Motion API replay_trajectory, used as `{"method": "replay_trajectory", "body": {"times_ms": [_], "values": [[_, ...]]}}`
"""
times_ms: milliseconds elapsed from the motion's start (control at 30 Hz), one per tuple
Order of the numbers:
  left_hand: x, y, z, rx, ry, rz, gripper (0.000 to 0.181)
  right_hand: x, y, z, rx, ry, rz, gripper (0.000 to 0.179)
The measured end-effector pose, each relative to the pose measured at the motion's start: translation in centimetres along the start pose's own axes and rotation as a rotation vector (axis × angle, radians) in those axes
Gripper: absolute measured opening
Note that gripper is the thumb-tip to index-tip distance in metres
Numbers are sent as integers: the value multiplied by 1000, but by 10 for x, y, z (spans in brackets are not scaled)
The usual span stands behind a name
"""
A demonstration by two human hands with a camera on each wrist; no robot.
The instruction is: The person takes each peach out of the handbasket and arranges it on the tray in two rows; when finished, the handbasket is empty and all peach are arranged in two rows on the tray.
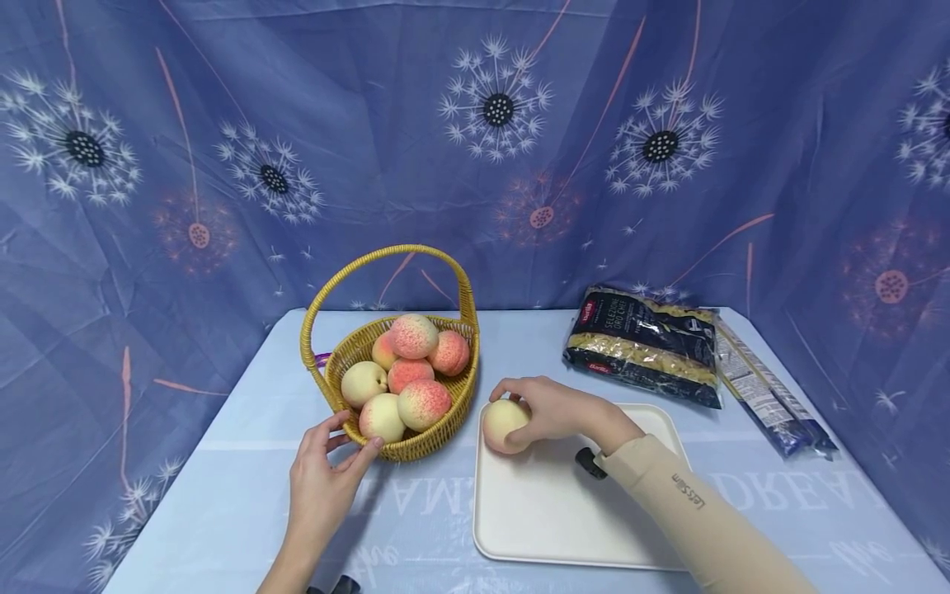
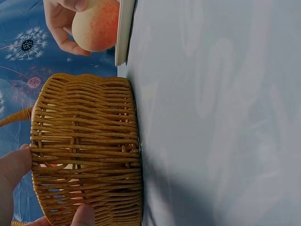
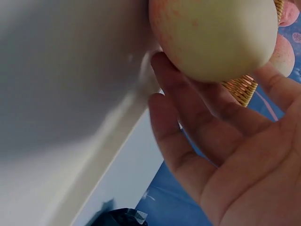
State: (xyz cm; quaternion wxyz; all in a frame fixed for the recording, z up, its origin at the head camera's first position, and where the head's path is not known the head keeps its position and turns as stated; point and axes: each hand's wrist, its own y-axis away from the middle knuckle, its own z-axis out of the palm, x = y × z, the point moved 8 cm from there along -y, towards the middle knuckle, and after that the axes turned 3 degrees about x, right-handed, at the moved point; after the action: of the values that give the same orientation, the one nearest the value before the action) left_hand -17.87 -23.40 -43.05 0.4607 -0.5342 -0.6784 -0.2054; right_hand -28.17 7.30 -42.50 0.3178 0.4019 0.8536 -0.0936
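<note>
We see the right hand (image 1: 552,408) with its fingers and thumb bent around one peach (image 1: 505,426), which is at the left end of the tray (image 1: 549,520), near its far corner. The thumb is at the near side and fingers at the far side, so probably the round fruit cannot roll away. The left hand (image 1: 324,462) grips the near rim of the basket (image 1: 434,445), its thumb and fingers apart along the rim; we suppose this keeps the basket steady. The basket stands on the table (image 1: 245,495) just beside the tray, and its bowl keeps the other peaches (image 1: 425,404) together in a pile. The pasta bag (image 1: 641,346) lies flat behind the tray, with another pack (image 1: 775,396) beside it, perhaps to leave the front part for the hands. We count seven peaches in the basket, but more may be hidden below. We cannot tell if the held peach rests on the tray or is slightly lifted. The right forearm covers part of the tray, and a purple thing (image 1: 322,360) behind the handle is too small to recognise.
</note>
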Motion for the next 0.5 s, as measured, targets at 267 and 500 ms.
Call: {"method": "replay_trajectory", "body": {"times_ms": [267,500], "values": [[-1,0,1,4,2,-4,62,4,-5,-5,17,22,-17,63],[-2,-1,1,3,14,-1,62,-1,-6,-11,31,50,-21,71]]}}
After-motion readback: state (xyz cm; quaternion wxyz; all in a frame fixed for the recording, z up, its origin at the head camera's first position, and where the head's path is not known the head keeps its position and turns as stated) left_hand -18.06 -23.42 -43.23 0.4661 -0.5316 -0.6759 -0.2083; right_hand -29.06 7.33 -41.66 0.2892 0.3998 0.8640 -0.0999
